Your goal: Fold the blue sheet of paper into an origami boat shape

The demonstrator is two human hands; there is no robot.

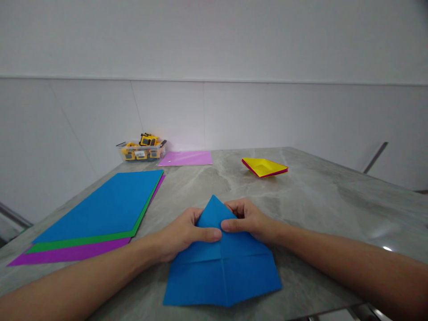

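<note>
Both of my hands hold a folded blue sheet of paper (220, 278) near the table's front edge. Its far end comes to a point, and creases run down its middle and across it. My left hand (187, 232) grips the left slanted side, thumb flat on top and fingers curled underneath. On the right slanted side, my right hand (249, 218) pinches the paper the same way, its thumb tip close to the left one. The fingers beneath the paper are mostly hidden.
Left of my hands lies a stack of blue, green and purple paper sheets (107, 205). A folded yellow and red paper piece (265, 167) rests farther back. Behind are a pink sheet (187, 158) and a clear bin (142, 154) of yellow toy vehicles on the grey table (321, 200).
</note>
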